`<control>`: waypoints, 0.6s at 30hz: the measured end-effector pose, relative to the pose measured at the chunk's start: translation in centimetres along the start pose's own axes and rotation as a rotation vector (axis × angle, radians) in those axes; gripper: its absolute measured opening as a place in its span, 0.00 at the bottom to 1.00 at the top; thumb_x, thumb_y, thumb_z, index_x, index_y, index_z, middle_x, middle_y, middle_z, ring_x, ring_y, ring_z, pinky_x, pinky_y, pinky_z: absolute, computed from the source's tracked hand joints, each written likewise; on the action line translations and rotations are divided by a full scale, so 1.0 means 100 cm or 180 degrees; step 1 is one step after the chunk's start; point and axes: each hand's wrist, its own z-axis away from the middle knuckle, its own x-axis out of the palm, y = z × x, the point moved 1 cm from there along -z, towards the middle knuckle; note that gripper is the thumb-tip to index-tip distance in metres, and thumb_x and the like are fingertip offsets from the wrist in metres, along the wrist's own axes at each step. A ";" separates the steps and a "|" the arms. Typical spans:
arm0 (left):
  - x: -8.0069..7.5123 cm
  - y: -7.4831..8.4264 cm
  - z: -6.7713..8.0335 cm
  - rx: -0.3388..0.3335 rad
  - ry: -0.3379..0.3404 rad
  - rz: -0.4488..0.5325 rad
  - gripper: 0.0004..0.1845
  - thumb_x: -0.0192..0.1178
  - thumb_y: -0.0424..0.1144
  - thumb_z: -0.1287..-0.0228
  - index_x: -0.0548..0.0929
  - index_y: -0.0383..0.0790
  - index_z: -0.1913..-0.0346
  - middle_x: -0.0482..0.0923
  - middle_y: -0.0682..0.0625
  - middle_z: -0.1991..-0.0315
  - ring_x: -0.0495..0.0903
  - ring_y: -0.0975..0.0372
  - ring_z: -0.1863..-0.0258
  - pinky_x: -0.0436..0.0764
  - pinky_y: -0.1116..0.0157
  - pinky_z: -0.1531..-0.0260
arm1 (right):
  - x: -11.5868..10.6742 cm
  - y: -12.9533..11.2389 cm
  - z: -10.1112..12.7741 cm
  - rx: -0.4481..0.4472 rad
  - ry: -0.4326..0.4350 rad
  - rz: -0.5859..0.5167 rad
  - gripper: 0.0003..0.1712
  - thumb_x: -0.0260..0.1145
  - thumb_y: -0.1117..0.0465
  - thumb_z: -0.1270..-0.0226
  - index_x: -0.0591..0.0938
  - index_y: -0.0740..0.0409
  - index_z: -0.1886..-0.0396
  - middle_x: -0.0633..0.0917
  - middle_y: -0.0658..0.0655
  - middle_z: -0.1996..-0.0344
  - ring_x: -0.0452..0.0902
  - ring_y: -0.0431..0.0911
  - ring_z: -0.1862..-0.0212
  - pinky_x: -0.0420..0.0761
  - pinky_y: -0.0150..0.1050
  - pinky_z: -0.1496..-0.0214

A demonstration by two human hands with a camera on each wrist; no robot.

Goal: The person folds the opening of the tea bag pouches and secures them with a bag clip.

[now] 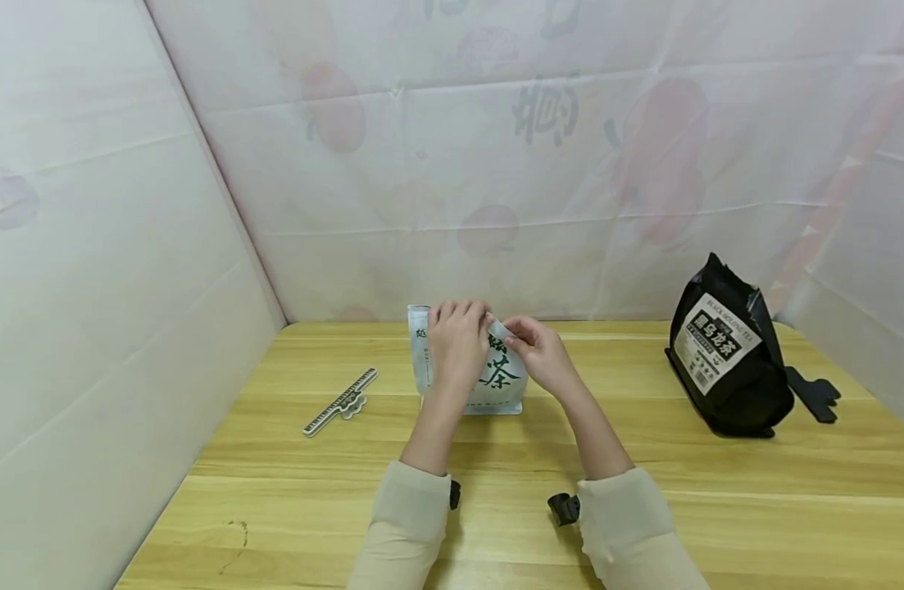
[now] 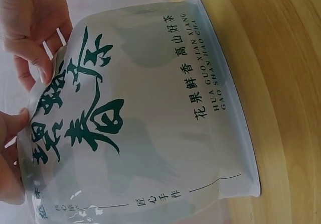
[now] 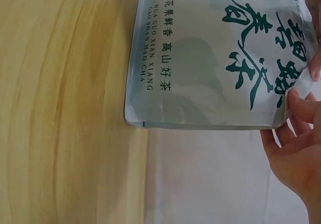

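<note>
Pinching pale bag [image 1: 501,387] near top, both hands [image 1: 459,344] [image 1: 542,354].

2 bags [image 1: 501,385] [image 1: 724,360] (1 pale), 2 hands [image 1: 459,346] [image 1: 543,354], 1 clip [image 1: 341,402], 1 hand-shaped piece [image 1: 817,395].

Bare forearms [image 1: 433,426] stretched forward from beige fabric sleeves [image 1: 415,516], bare left hand [image 1: 457,342] arched up high, fingers [image 1: 459,310] bent over, bare right hand [image 1: 546,359] close alongside, thumb [image 3: 302,108] pinching in

This looks like a small booth: pale, creased sheets [image 1: 422,184] stand round three sides of a wooden tabletop [image 1: 289,492]. I can't tell what building it's in.
</note>
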 end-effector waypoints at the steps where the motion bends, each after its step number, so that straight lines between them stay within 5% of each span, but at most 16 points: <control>1: 0.000 0.000 0.000 -0.0005 -0.0006 -0.0010 0.05 0.58 0.44 0.37 0.82 0.49 0.63 0.81 0.57 0.64 0.73 0.61 0.59 0.62 0.64 0.48 | 0.000 0.000 0.000 -0.0022 -0.0008 0.0000 0.07 0.58 0.74 0.37 0.78 0.69 0.59 0.81 0.64 0.62 0.76 0.53 0.57 0.75 0.44 0.57; 8: 0.001 0.000 0.001 -0.0008 -0.0029 -0.0013 0.06 0.57 0.44 0.36 0.82 0.49 0.63 0.81 0.57 0.64 0.72 0.61 0.60 0.63 0.64 0.48 | -0.004 -0.016 0.004 -0.0029 -0.0163 0.0031 0.07 0.56 0.76 0.37 0.76 0.72 0.59 0.80 0.66 0.61 0.76 0.56 0.57 0.75 0.46 0.57; 18: -0.001 0.000 0.002 -0.0033 -0.0071 0.0047 0.07 0.56 0.44 0.35 0.82 0.48 0.62 0.80 0.56 0.62 0.72 0.60 0.58 0.62 0.63 0.48 | -0.015 0.003 0.002 0.0025 -0.0476 0.0190 0.15 0.58 0.66 0.34 0.77 0.70 0.51 0.80 0.65 0.55 0.74 0.55 0.50 0.72 0.51 0.49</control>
